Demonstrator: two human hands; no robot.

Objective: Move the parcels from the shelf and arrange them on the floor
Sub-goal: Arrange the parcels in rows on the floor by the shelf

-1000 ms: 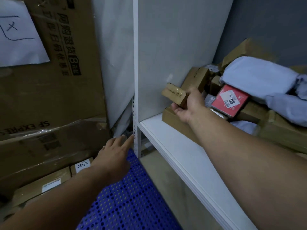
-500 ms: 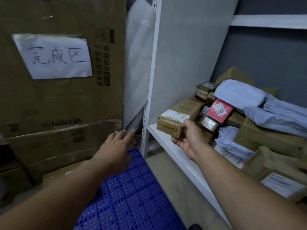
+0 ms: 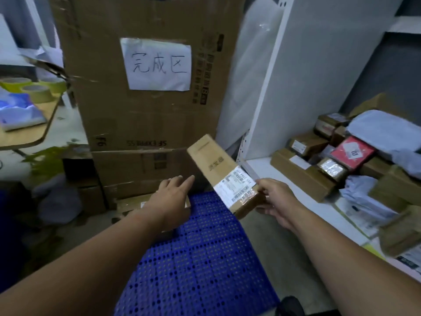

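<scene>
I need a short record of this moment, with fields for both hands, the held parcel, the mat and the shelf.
right hand: grips the near end of the long cardboard parcel
long cardboard parcel: in the air, tilted, label up
left hand: open, holds nothing, over the far edge of the blue perforated mat
shelf: holds many parcels, one red parcel among them

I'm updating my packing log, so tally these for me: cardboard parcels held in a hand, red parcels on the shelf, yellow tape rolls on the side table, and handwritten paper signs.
long cardboard parcel, held by the right hand: 1
red parcel on the shelf: 1
yellow tape rolls: 3
handwritten paper sign: 1
Total: 6
</scene>
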